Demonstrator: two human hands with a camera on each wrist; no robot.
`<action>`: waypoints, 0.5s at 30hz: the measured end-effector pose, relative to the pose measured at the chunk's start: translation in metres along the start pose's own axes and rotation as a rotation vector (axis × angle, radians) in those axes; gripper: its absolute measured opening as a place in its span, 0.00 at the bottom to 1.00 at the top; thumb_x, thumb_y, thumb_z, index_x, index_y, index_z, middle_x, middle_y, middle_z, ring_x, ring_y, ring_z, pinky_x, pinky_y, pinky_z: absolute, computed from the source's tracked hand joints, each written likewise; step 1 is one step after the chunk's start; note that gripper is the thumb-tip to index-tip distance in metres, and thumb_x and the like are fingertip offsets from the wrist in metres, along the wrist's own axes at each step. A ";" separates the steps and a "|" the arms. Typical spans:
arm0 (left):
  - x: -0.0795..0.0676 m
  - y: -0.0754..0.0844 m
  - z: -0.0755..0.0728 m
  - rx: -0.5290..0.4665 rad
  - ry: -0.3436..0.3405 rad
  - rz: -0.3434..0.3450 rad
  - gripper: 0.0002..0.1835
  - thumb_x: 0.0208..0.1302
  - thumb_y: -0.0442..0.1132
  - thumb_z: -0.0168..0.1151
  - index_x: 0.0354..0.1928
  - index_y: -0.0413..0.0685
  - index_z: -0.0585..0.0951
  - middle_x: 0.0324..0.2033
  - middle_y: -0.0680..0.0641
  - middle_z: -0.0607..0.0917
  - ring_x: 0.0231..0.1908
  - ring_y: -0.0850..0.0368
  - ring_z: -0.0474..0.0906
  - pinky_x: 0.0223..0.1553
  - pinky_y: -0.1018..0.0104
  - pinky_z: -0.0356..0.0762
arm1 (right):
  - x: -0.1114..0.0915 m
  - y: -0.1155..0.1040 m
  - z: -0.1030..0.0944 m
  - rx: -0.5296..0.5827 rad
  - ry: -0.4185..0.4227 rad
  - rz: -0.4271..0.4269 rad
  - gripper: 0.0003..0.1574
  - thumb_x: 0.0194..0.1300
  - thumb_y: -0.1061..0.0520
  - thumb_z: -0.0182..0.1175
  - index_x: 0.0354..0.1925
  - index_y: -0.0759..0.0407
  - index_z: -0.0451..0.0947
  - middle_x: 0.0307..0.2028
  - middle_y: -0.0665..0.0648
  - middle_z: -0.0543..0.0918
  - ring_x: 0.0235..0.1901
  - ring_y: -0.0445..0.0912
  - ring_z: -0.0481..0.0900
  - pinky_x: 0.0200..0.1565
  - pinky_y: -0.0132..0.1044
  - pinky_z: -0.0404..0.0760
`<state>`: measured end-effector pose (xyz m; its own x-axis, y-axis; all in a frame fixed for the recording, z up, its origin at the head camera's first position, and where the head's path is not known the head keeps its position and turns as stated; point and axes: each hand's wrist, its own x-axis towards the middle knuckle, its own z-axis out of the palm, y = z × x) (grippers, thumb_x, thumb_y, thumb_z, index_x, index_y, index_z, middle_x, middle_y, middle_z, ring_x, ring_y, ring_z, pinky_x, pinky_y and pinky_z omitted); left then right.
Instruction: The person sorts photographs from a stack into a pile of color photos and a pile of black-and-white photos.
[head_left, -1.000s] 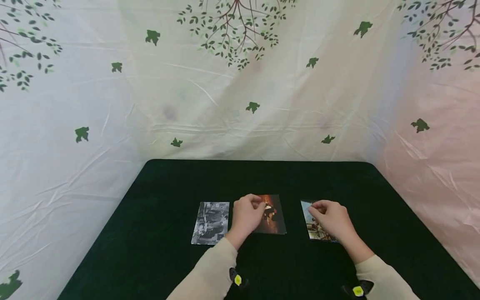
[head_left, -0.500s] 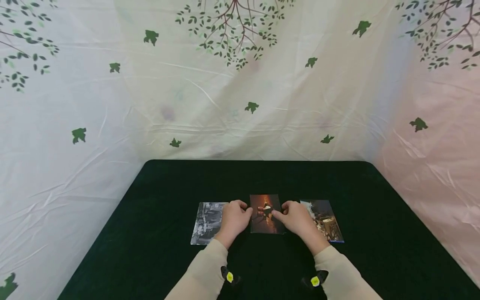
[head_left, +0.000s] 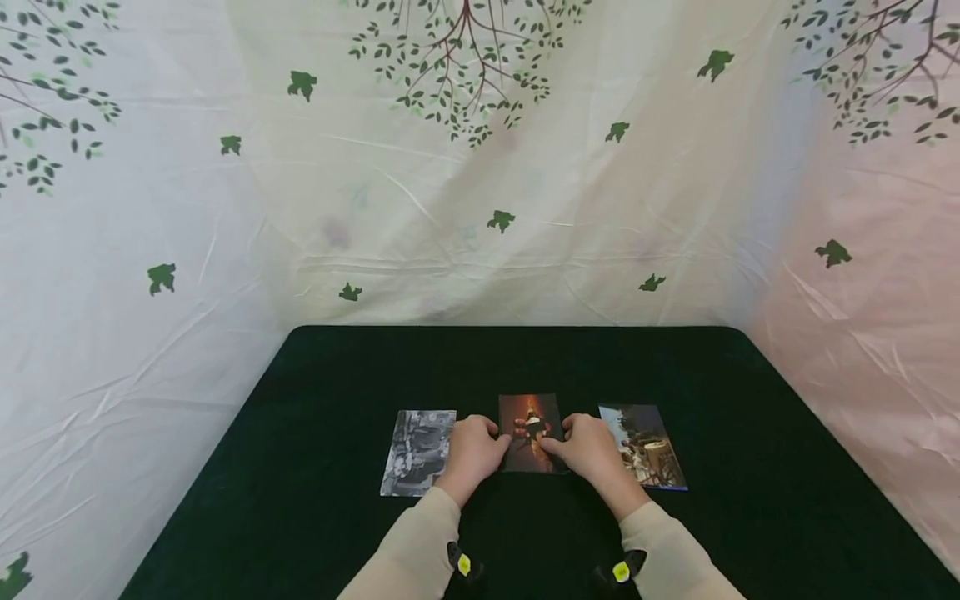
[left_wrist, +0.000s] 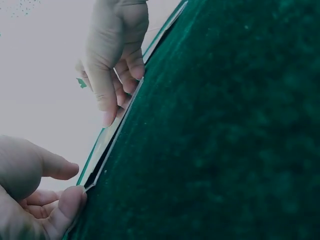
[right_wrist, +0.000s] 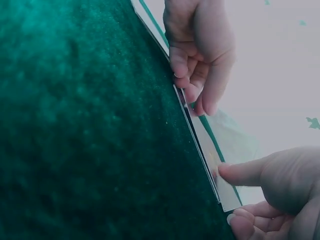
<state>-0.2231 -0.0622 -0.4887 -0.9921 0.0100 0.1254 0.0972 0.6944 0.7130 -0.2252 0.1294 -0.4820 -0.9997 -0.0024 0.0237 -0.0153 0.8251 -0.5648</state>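
Middle card point(head_left: 529, 429) between left hand point(head_left: 471, 452) and right hand point(head_left: 594, 450)

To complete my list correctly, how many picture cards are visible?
3: a grey card at left, an orange-brown card in the middle, a blue-sky card at right. More may be hidden underneath.

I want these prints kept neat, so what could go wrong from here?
The left hand and right hand are at opposite sides of the middle picture; uneven pressure might skew or bend it.
The wrist views seem to show layers at its edge, which could slide apart.
In the head view, the hands partly cover the black-and-white picture and the picture on the right, so either might get nudged.
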 end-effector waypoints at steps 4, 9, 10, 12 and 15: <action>0.000 -0.002 0.002 0.010 -0.005 -0.002 0.10 0.55 0.41 0.70 0.33 0.40 0.86 0.30 0.45 0.86 0.26 0.59 0.77 0.28 0.62 0.77 | 0.000 -0.001 0.002 0.000 -0.003 0.015 0.32 0.53 0.47 0.72 0.48 0.69 0.79 0.30 0.55 0.80 0.24 0.43 0.76 0.27 0.39 0.75; 0.000 -0.001 0.003 0.008 -0.024 -0.014 0.11 0.53 0.40 0.72 0.35 0.39 0.86 0.31 0.45 0.86 0.26 0.59 0.77 0.28 0.63 0.77 | 0.002 0.000 0.003 -0.003 0.006 0.020 0.30 0.52 0.47 0.73 0.47 0.67 0.79 0.32 0.56 0.82 0.28 0.45 0.79 0.29 0.42 0.77; 0.000 -0.001 0.003 0.006 -0.027 -0.017 0.11 0.53 0.40 0.72 0.35 0.39 0.86 0.31 0.45 0.86 0.26 0.59 0.77 0.28 0.63 0.77 | 0.002 0.000 0.003 -0.002 0.007 0.021 0.30 0.52 0.47 0.73 0.46 0.66 0.80 0.32 0.57 0.82 0.29 0.46 0.79 0.30 0.42 0.77; -0.001 0.001 0.003 0.001 -0.032 -0.023 0.11 0.53 0.39 0.73 0.36 0.39 0.86 0.32 0.44 0.86 0.27 0.59 0.77 0.29 0.62 0.77 | 0.002 0.001 0.004 -0.001 0.007 0.023 0.30 0.52 0.47 0.73 0.46 0.66 0.80 0.32 0.57 0.82 0.30 0.46 0.79 0.30 0.43 0.78; -0.002 0.001 0.003 -0.002 -0.032 -0.029 0.11 0.52 0.38 0.73 0.36 0.38 0.86 0.32 0.44 0.86 0.28 0.58 0.78 0.29 0.61 0.78 | 0.002 0.002 0.004 0.006 0.001 0.026 0.30 0.52 0.47 0.73 0.46 0.66 0.80 0.32 0.56 0.82 0.30 0.47 0.79 0.31 0.44 0.78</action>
<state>-0.2211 -0.0592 -0.4898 -0.9965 0.0130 0.0824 0.0684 0.6930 0.7177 -0.2277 0.1288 -0.4868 -0.9998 0.0195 0.0094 0.0106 0.8213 -0.5704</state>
